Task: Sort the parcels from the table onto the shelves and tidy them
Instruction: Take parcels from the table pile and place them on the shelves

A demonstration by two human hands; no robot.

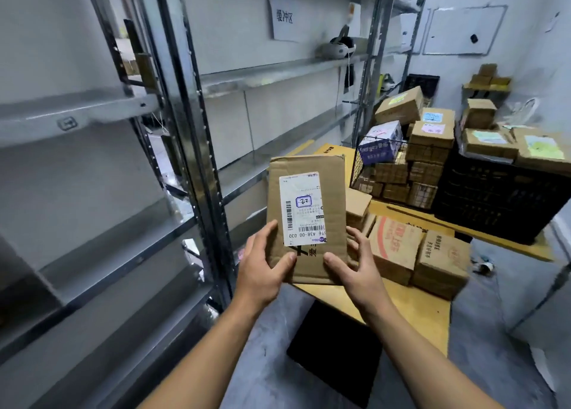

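Note:
A flat brown cardboard parcel (330,198) with a white shipping label facing me is held upright in front of me. My left hand (262,263) grips its lower left edge, thumb across the front. My right hand (355,263) grips the lower right edge, thumb on the front and fingers behind. The parcel hangs above the near end of the yellow table (411,306). More brown parcels (420,254) lie on the table to the right. Grey metal shelves (268,72) stand on the left, mostly bare.
A wire basket (398,174) full of boxes and a black crate (494,198) topped with parcels stand at the table's far end. A white headset (336,48) lies on an upper shelf. A black panel (336,350) lies on the grey floor below the table.

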